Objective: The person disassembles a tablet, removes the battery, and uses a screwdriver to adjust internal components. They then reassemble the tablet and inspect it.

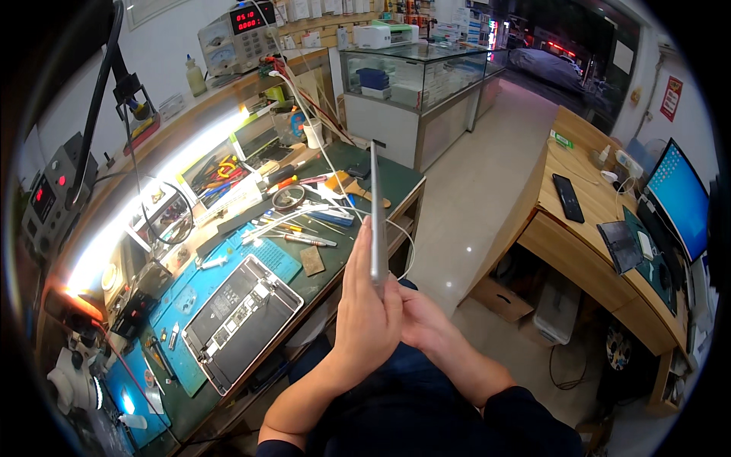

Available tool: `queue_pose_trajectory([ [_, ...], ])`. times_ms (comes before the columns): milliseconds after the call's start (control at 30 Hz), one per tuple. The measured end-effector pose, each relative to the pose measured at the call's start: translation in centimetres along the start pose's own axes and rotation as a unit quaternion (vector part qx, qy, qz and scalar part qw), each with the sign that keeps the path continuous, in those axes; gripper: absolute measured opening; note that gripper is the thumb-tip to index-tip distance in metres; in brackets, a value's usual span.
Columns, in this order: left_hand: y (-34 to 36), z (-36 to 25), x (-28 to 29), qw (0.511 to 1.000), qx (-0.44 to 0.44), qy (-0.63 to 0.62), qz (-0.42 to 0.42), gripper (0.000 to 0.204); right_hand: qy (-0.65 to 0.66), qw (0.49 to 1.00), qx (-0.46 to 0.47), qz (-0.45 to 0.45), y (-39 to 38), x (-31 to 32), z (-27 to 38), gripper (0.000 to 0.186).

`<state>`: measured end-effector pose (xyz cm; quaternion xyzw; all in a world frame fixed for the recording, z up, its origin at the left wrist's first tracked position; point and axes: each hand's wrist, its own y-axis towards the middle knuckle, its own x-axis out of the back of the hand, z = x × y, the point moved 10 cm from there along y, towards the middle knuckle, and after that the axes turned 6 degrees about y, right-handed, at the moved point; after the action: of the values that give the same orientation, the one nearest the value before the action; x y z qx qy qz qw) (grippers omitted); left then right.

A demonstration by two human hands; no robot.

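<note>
A thin silver tablet stands upright and edge-on in front of me, so both its faces are hidden. My left hand lies along its left side with the fingers stretched up against it. Around its lower end is my right hand, whose fingers are partly hidden behind the tablet and the left hand. A white cable runs down from the power supply and passes close to the tablet; whether it is plugged in I cannot tell. On the bench to the left lies an opened tablet, its batteries and circuit board exposed.
A blue repair mat and several hand tools cover the green bench. A power supply stands on the shelf behind. To the right, a wooden desk holds a black phone and a monitor. A glass display case stands beyond.
</note>
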<state>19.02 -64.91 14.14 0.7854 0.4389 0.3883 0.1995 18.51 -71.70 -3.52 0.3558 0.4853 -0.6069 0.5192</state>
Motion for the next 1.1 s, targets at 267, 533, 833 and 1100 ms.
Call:
queue_pose_trajectory([
  [267, 0.6, 0.4, 0.1, 0.996, 0.030, -0.052, -0.072, 0.055, -0.053, 0.998, 0.043, -0.004, -0.5, 0.2, 1.3, 0.044],
  [533, -2.2, 4.9, 5.2, 0.968, 0.053, -0.238, -0.055, 0.036, -0.470, 0.620, 0.624, -0.073, -9.1, -7.7, 16.7, 0.105],
  [833, 0.6, 8.9, 9.5, 0.965, 0.074, -0.073, -0.239, 0.058, -0.519, 0.556, 0.649, -0.002, -6.3, -12.3, 14.9, 0.063],
  [1100, -0.9, 9.7, 10.7, 0.939, 0.058, 0.214, -0.262, 0.073, -0.622, 0.435, 0.650, -0.025, -4.1, -13.8, 9.9, 0.046],
])
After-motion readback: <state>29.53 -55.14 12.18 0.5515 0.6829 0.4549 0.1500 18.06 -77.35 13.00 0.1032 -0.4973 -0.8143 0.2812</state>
